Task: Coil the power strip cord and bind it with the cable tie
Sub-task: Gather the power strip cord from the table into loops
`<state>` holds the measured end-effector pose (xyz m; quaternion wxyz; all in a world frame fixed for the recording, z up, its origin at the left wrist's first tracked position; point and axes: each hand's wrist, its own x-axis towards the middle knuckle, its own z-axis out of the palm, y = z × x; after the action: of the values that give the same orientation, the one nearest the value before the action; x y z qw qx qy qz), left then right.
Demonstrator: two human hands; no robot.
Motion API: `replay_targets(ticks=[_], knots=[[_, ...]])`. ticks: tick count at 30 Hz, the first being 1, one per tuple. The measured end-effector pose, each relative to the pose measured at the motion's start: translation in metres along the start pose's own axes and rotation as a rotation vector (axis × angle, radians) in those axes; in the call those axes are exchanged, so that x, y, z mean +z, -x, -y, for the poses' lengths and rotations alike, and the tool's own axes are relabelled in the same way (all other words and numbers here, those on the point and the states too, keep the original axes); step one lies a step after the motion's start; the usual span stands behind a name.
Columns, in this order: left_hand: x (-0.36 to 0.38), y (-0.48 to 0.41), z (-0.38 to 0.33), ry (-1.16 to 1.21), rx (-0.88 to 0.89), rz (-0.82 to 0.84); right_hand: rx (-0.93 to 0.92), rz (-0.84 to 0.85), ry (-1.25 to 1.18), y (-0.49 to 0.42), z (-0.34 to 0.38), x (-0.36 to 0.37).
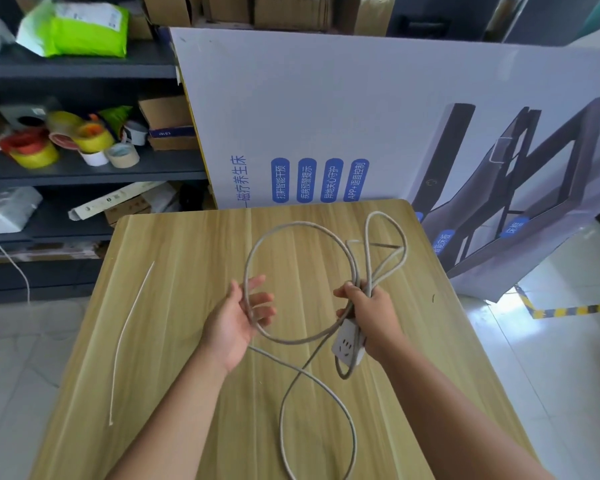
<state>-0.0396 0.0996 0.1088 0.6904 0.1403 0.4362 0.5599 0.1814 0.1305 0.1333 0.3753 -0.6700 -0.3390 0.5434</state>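
Note:
My right hand (371, 313) grips the white power strip (347, 344) together with a few gathered loops of its grey cord (302, 225) above the wooden table (174, 306). One large loop arcs from that hand over to my left hand (243, 315), whose palm is up and fingers spread, with the cord running across the fingers. More cord trails in a long curve toward the table's near edge. The white cable tie (127, 327) lies stretched out on the table, left of my left hand and apart from it.
Dark shelves (84, 171) at the left hold tape rolls (35, 150), boxes and a green packet (80, 29). A large printed white board (326, 116) leans behind the table. Tiled floor with a yellow-black striped marking (568, 310) lies to the right.

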Motion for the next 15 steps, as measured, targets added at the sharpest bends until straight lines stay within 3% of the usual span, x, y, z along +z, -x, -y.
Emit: replay_targets(ticks=[3,6,9,11,15], knots=[[0.019,-0.003,0.016,-0.253,0.151,-0.156,-0.086,0.072,0.308,0.003,-0.001,0.003],[0.035,-0.006,0.024,-0.459,0.176,-0.158,-0.172,0.243,0.236,0.006,-0.004,0.010],[0.045,-0.006,0.027,-0.618,0.108,-0.058,-0.193,0.391,0.107,0.003,-0.011,0.018],[0.053,-0.008,0.030,-0.666,0.041,0.020,-0.205,0.448,0.110,0.002,-0.016,0.022],[0.061,-0.016,0.042,-0.548,-0.076,0.059,-0.258,0.475,0.173,0.003,-0.019,0.030]])
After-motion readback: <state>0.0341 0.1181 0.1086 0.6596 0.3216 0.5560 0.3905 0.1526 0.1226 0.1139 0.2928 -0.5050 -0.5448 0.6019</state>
